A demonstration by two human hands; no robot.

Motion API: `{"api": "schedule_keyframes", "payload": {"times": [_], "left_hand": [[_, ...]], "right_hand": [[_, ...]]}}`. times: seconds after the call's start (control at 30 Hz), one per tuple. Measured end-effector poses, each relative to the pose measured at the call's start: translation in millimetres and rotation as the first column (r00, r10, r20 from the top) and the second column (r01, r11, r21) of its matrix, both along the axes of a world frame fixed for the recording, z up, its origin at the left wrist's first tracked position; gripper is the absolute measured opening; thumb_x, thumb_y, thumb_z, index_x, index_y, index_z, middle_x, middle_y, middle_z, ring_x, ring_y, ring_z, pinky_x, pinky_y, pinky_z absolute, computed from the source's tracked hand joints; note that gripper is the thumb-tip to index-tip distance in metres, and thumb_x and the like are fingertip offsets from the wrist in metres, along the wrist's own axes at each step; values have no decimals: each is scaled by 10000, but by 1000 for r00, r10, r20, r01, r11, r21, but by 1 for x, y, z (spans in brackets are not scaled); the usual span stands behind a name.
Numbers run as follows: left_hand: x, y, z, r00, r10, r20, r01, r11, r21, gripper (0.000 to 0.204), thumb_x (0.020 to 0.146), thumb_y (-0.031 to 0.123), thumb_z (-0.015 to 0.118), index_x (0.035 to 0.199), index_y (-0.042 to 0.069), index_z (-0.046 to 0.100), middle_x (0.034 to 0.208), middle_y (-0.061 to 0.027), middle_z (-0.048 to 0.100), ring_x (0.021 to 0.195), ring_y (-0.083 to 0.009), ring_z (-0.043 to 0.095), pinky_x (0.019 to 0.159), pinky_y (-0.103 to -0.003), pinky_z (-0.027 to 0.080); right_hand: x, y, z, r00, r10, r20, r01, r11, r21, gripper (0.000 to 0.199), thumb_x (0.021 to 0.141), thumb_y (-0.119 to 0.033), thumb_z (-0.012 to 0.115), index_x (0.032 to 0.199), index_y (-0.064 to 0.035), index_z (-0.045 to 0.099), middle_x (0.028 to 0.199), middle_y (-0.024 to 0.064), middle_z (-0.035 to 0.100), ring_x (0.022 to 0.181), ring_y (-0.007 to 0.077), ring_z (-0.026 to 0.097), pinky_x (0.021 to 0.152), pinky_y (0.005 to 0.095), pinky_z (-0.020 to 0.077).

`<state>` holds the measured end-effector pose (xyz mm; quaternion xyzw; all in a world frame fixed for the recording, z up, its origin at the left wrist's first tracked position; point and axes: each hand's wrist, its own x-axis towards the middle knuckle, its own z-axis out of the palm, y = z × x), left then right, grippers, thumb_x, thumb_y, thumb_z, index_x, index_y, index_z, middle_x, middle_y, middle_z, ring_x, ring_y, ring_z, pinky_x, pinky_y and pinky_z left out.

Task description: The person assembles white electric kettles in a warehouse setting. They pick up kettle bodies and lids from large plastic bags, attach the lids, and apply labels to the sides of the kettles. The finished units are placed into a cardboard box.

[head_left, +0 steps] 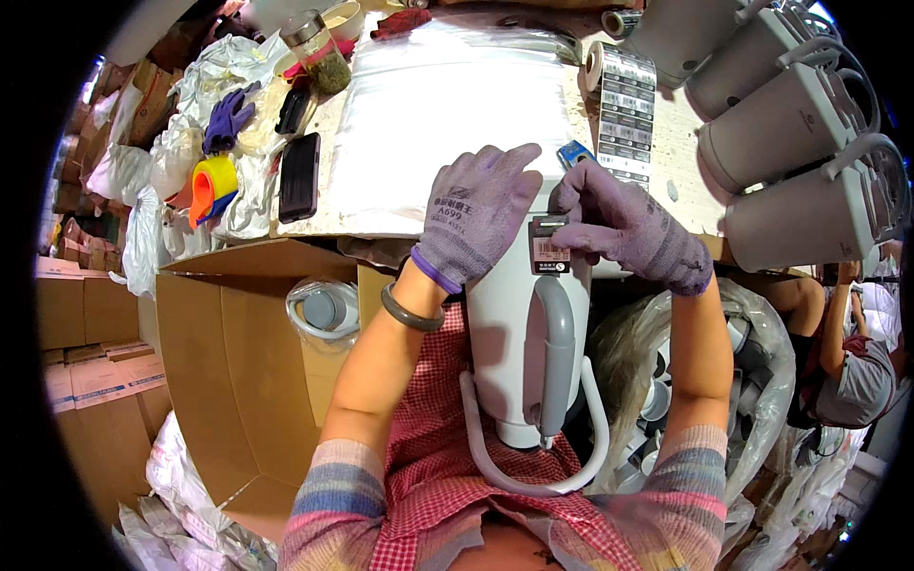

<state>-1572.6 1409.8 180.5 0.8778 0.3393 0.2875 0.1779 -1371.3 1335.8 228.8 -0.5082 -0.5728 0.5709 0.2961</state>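
Observation:
A pale grey insulated jug (498,328), with a thick grey side handle (555,357) and a looped carrying handle (597,447), leans from my lap against the table edge, lid end toward me. My left hand (481,214), in a grey-purple knit glove, rests at the jug's upper left with fingers stretched out. A black-and-white barcode label (548,249) lies against the jug's upper side. My right hand (619,224), gloved alike, pinches the label's right edge between bent fingers. Whether the label is fully stuck down cannot be seen.
Several grey jugs (790,214) line the table's right side. A label roll (625,114) lies near clear plastic sheets (447,124). Left are a black phone (299,178), a jar (319,57) and a purple glove (228,119). An open carton (228,371) and a plastic-lined bin (762,333) flank me.

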Motion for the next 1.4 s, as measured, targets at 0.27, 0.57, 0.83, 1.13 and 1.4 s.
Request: {"api": "schedule_keyframes", "payload": {"times": [0.27,0.57,0.83,1.13,1.4], "left_hand": [[-3,3,2,995,-87,38,89,994,-64,448,970,375,503,1301,80,558,1001,-156,604,924,-331,569,857,-451,437],[-37,45,9,852,-221,475,385,878,-283,644,828,173,715,1417,75,472,1354,-149,556,1261,-254,517,1100,-386,377],[-138,-1,-50,667,82,-741,-63,997,53,507,865,511,607,1089,59,666,1093,-140,652,1018,-260,621,930,-434,438],[-72,25,-123,996,73,-46,-76,995,-68,349,772,403,740,848,67,682,894,-93,601,960,-279,558,870,-402,456],[-80,47,-115,970,-229,-79,218,969,-118,349,904,393,615,918,51,682,925,-142,635,952,-303,608,869,-373,483]], "right_hand": [[-7,2,10,836,-64,546,-98,960,264,375,821,-247,778,986,-50,504,818,67,590,729,152,597,648,302,500],[41,13,-65,925,-377,42,330,855,399,352,977,-290,559,1181,-24,666,918,58,708,819,161,657,804,318,537],[97,-128,-88,412,-900,-143,834,310,457,545,1025,-368,368,936,50,705,889,129,722,781,191,657,779,336,510],[45,-99,-61,524,-851,-16,659,394,641,514,1002,-343,394,816,38,684,842,132,710,749,166,646,730,279,492],[3,-65,-33,636,-763,-113,685,491,539,406,980,-290,501,845,44,689,812,106,699,698,155,602,685,293,470]]}}
